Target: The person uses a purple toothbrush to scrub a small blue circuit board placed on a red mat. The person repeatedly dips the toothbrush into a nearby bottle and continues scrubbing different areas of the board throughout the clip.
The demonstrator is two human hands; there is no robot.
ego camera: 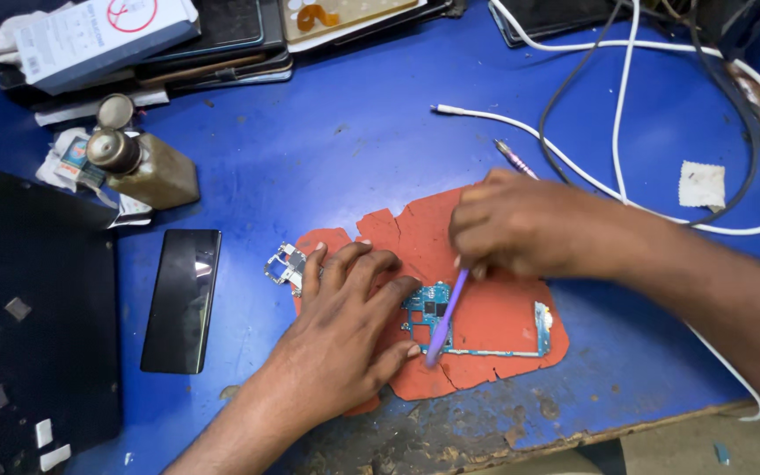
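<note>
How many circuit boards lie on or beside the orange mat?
2. A large blue-green board lies on the orange mat, under the purple tool. A small board sits at the mat's left edge by the left hand, which may hide more.

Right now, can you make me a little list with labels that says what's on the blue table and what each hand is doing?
Table: blue worktop, worn at the near edge
Mat: torn orange mat
Board: blue-green phone circuit board lying on the mat
Left hand: pressed flat on the mat, fingertips beside the board
Right hand: holds a purple tool, tip down on the board
Phone: black phone, lying flat left of the mat
Bottle: small brown bottle with metal cap
Cables: white cable behind the right hand
</note>
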